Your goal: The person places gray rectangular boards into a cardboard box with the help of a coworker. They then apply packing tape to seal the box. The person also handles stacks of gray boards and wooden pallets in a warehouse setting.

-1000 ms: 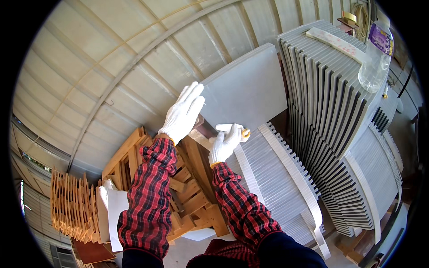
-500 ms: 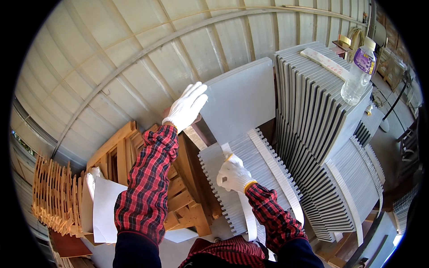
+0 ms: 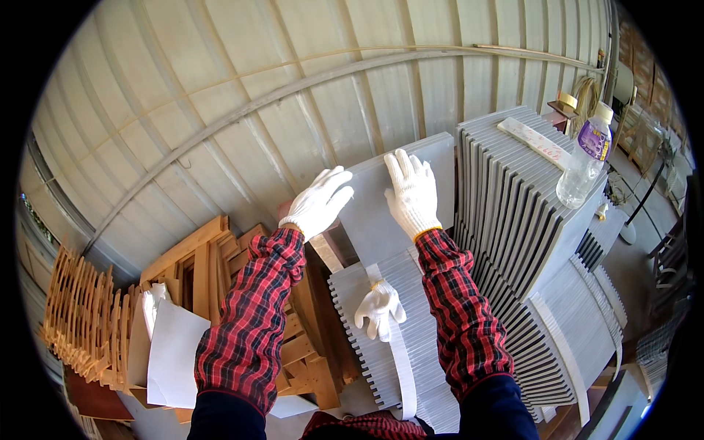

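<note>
Mid-frame, white-gloved left hand (image 3: pixel 320 203) and right hand (image 3: pixel 413 193), fingers nearly straight, grip nothing; flat palms should steady the grey rectangular panel (image 3: pixel 372 209).

- The left hand (image 3: pixel 318 203) and the right hand (image 3: pixel 413 194) wear white knitted gloves (image 3: pixel 415 205), the right with yellow edge (image 3: pixel 427 233).
- Forearm sleeves (image 3: pixel 249 319) are red-and-black plaid, with gathered ends.
- Above them, dark navy sleeves (image 3: pixel 227 416).
- Red-and-black patterned cloth (image 3: pixel 361 423) at the torso.

Clear bottle (image 3: pixel 585 160), wooden pallets (image 3: pixel 201 279), pale ribbed wall (image 3: pixel 242 95)
</note>
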`<state>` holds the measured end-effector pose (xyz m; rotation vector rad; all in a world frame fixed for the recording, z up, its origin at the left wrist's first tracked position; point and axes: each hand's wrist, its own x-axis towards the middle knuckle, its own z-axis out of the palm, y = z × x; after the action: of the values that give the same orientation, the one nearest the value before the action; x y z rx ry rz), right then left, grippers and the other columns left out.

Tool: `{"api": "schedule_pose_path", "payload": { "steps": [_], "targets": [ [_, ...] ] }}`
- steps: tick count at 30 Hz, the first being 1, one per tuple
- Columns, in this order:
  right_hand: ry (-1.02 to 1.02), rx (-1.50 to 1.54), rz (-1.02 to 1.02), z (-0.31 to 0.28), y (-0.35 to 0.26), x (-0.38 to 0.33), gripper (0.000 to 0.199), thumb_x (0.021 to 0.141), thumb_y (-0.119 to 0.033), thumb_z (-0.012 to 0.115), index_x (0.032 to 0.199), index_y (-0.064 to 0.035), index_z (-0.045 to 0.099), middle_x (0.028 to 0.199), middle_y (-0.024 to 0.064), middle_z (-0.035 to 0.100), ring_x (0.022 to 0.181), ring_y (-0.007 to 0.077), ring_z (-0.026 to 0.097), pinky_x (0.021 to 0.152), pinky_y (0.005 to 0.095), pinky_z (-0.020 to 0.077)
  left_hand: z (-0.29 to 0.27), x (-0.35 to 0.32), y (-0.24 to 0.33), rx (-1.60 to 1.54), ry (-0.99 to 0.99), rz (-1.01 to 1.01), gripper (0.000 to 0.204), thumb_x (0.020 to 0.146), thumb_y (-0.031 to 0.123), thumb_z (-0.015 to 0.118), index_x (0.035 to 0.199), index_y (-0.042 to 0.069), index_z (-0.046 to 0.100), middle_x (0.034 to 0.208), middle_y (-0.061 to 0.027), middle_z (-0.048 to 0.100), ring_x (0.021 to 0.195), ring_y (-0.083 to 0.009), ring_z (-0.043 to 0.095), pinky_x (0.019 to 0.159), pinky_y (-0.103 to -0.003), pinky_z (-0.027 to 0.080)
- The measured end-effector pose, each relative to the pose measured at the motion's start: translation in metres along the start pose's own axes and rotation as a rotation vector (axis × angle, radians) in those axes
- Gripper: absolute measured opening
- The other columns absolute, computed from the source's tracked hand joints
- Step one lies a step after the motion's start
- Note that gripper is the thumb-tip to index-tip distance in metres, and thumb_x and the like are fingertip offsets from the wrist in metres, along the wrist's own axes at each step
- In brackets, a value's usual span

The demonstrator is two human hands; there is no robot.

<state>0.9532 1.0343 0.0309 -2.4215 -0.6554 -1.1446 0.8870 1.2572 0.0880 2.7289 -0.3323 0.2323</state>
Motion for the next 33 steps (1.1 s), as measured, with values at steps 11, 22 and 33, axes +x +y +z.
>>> {"api": "schedule_pose_path", "payload": {
  "steps": [11,22,33],
  "targets": [
    [-0.064,-0.028,-0.059,-0.010,0.006,0.008,0.042,0.080,-0.006,0.065,0.122,-0.0052,0.060,0.118,0.0116,0.061,0.114,0.0325,0.057,0.106,0.0459,0.0417,-0.018,0.008,0.011,0.064,-0.167,0.067,0.056,0.109,0.041,0.031,0.149,0.005,0.046,0.161,-0.0157,0.039,0.151,-0.0293,0.031,0.124,-0.038,0.025],
    [-0.131,-0.090,-0.146,-0.068,0.011,-0.021,0.037,0.079,-0.002,0.067,0.115,-0.0082,0.061,0.108,0.0105,0.062,0.103,0.0325,0.060,0.104,0.0465,0.0439,-0.005,0.005,-0.004,-0.046,-0.087,0.062,0.058,0.108,0.044,0.033,0.150,0.005,0.046,0.160,-0.0146,0.040,0.149,-0.0304,0.034,0.124,-0.038,0.026],
    [-0.896,-0.168,-0.150,-0.109,0.035,-0.028,0.024,0.089,-0.010,0.064,0.107,-0.0170,0.078,0.105,0.0046,0.073,0.103,0.0268,0.068,0.090,0.0404,0.0568,0.111,-0.152,0.033,-1.597,-0.042,-0.822,0.087,0.098,0.068,0.051,0.149,-0.003,0.042,0.137,-0.0254,0.057,0.120,-0.0322,0.063,0.102,-0.044,0.053]
  ]
}}
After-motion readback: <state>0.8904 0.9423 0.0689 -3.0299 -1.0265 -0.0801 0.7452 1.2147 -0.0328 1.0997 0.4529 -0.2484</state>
